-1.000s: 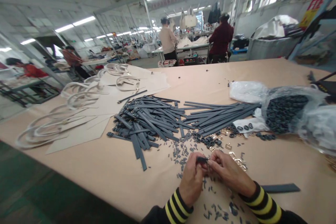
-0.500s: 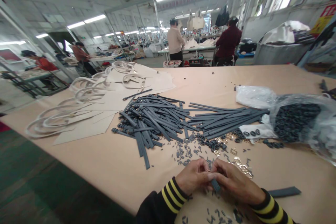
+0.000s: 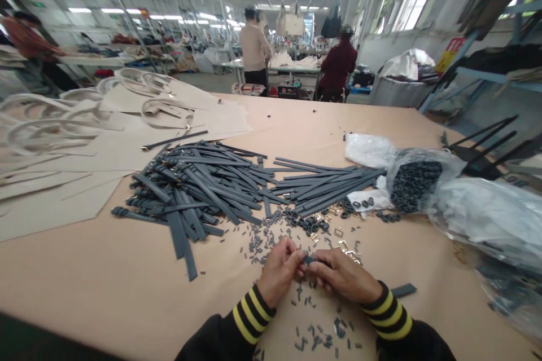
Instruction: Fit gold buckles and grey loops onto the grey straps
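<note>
My left hand point(image 3: 280, 272) and my right hand point(image 3: 345, 276) meet near the table's front, both closed on one dark grey strap point(image 3: 310, 260). The left fingertips pinch its end, where a bit of gold metal shows. The rest of the strap runs under my right fingers, and its far end point(image 3: 404, 291) seems to show beyond my right wrist. Just past my hands lie small grey pieces point(image 3: 260, 242), gold buckles point(image 3: 314, 237) and dark loops point(image 3: 302, 221). More small pieces point(image 3: 315, 341) are scattered between my forearms.
A heap of grey straps point(image 3: 195, 180) lies left of centre, with loose straps point(image 3: 326, 189) beside it. Beige panels with handles point(image 3: 105, 141) cover the left. Plastic bags of dark loops point(image 3: 415, 183) stand right. Two people point(image 3: 255, 48) are at a table behind.
The view has turned to the right, so the table's things appear further left. My hands still hold the strap, which now lies flatter between them instead of pointing down.
</note>
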{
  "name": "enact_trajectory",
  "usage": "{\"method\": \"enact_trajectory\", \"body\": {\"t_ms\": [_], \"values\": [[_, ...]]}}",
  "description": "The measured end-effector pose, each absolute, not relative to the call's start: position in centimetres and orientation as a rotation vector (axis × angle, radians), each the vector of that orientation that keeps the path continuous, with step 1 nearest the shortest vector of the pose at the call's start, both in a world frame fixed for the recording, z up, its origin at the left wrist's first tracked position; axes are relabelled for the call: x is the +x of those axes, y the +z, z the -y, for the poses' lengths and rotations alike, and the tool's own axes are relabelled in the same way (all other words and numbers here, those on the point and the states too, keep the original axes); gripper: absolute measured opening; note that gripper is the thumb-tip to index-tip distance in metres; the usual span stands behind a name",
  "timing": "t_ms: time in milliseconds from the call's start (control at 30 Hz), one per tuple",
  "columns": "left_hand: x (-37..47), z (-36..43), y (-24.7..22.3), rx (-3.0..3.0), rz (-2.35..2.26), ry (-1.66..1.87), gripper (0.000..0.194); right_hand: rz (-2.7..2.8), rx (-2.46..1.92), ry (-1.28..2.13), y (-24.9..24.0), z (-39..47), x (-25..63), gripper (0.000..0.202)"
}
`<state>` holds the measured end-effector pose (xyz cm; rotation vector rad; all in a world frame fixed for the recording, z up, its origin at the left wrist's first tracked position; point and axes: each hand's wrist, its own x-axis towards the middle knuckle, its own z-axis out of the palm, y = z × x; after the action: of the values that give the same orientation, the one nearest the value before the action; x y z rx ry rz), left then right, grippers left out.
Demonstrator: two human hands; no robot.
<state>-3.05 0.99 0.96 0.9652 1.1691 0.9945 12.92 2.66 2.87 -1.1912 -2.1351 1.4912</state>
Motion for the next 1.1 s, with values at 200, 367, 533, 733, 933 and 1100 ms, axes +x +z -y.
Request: {"method": "enact_trajectory", "body": {"t_ms": [200,367,533,733,933,1100], "values": [[-3.8,-1.3,0.6,1.038,-1.054,0.760,0.025,2.182,-1.222,1.358,2.8,-2.4,12.8,0.022],[-3.7,-1.1,0.3,1.033,-1.069,0.786,0.020,2.291,-1.267,1.112,3.3,-3.7,13.9,0.017],[-3.6,-1.1,0.0,1.029,-1.061,0.814,0.019,2.265,-1.475,0.560,3.2,-7.0,15.3,0.014],[-3.6,-1.2,0.0,1.006,-1.068,0.824,0.018,2.395,-1.603,0.454,2.2,-8.5,14.6,0.010],[-3.6,-1.1,0.1,0.990,-1.065,0.846,0.020,2.428,-1.615,0.493,2.8,-8.5,14.3,0.006],[-3.6,-1.1,0.0,0.958,-1.055,0.915,0.023,2.235,-1.561,0.590,4.0,-6.4,14.0,0.012]]}}
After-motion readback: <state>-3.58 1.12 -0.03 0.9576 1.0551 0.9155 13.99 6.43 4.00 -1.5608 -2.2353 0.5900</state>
